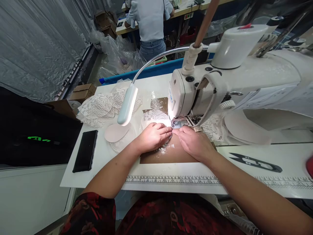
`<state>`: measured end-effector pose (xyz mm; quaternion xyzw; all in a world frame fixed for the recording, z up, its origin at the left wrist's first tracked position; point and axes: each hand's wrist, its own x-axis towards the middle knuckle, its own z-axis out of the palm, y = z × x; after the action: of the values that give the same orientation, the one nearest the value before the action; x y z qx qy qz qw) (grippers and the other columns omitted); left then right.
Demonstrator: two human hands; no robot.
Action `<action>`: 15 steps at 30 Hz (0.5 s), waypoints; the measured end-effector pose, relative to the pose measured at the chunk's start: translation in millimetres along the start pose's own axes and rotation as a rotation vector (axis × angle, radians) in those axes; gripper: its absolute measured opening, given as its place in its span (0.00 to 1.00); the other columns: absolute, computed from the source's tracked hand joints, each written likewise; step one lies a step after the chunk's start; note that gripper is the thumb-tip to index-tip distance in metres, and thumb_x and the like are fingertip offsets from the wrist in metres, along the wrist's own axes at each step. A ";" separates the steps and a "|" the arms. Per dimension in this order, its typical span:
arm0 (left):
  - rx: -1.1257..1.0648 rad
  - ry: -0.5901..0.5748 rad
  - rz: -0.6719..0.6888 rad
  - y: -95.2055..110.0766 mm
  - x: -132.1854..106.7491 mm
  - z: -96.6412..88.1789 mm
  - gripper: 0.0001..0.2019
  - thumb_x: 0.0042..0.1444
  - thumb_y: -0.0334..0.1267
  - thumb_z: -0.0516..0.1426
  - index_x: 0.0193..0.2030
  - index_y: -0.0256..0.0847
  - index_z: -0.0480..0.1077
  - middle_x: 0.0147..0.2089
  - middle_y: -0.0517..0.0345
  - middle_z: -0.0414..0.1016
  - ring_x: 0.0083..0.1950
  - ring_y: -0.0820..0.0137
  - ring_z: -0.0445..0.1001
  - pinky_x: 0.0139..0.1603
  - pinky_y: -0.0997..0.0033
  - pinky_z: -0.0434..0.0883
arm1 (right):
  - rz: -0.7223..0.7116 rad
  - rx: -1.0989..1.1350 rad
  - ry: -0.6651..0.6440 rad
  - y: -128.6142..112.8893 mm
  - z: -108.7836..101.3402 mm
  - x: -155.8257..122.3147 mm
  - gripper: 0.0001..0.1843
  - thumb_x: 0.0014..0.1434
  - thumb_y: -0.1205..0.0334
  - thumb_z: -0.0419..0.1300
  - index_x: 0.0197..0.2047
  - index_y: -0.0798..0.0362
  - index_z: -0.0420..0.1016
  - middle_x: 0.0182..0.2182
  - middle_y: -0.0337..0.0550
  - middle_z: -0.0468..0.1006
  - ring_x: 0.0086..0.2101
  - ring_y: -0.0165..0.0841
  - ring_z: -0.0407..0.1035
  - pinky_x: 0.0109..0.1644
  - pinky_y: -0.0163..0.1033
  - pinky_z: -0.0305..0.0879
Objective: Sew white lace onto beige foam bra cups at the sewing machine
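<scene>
A white sewing machine (220, 85) stands on a white table (110, 156), with its needle area brightly lit. My left hand (154, 137) lies palm down just left of the presser foot, fingers together, pressing on white lace fabric (156, 115). My right hand (194, 142) lies beside it on the right, fingertips at the foot, pressing the same piece. What the fingertips pinch is hidden by glare. A brown plate (168, 156) lies under both hands.
A gooseneck lamp (127, 104) hangs over the table's left part. A lace pile (100, 109), a pale round cup piece (116, 133) and a black phone (85, 150) lie left. Black thread snips (255, 161) lie right. A ruler strip (171, 180) runs along the front edge. A person (149, 26) stands behind.
</scene>
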<state>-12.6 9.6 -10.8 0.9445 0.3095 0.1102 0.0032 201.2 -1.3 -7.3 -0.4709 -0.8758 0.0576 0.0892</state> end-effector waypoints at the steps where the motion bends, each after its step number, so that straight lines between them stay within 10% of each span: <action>1: 0.008 0.002 -0.013 0.7 0.5 0.7 0.17 0.67 0.39 0.45 0.55 0.39 0.69 0.58 0.50 0.71 0.52 0.63 0.67 0.49 0.62 0.66 | 0.009 -0.015 -0.002 -0.9 0.1 0.1 0.20 0.61 0.67 0.47 0.51 0.49 0.76 0.37 0.44 0.77 0.30 0.32 0.66 0.30 0.37 0.51; 15: 0.000 0.016 -0.110 7.5 6.0 -2.5 0.17 0.66 0.41 0.47 0.55 0.39 0.70 0.57 0.49 0.72 0.51 0.62 0.68 0.48 0.60 0.66 | 0.041 -0.073 0.038 -3.4 0.4 1.1 0.20 0.60 0.69 0.48 0.50 0.50 0.76 0.37 0.43 0.77 0.27 0.32 0.63 0.31 0.37 0.51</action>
<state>-4.1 6.9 -6.5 0.9252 0.3608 0.1174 0.0067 197.7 -2.2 -6.9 -0.4928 -0.8655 0.0186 0.0873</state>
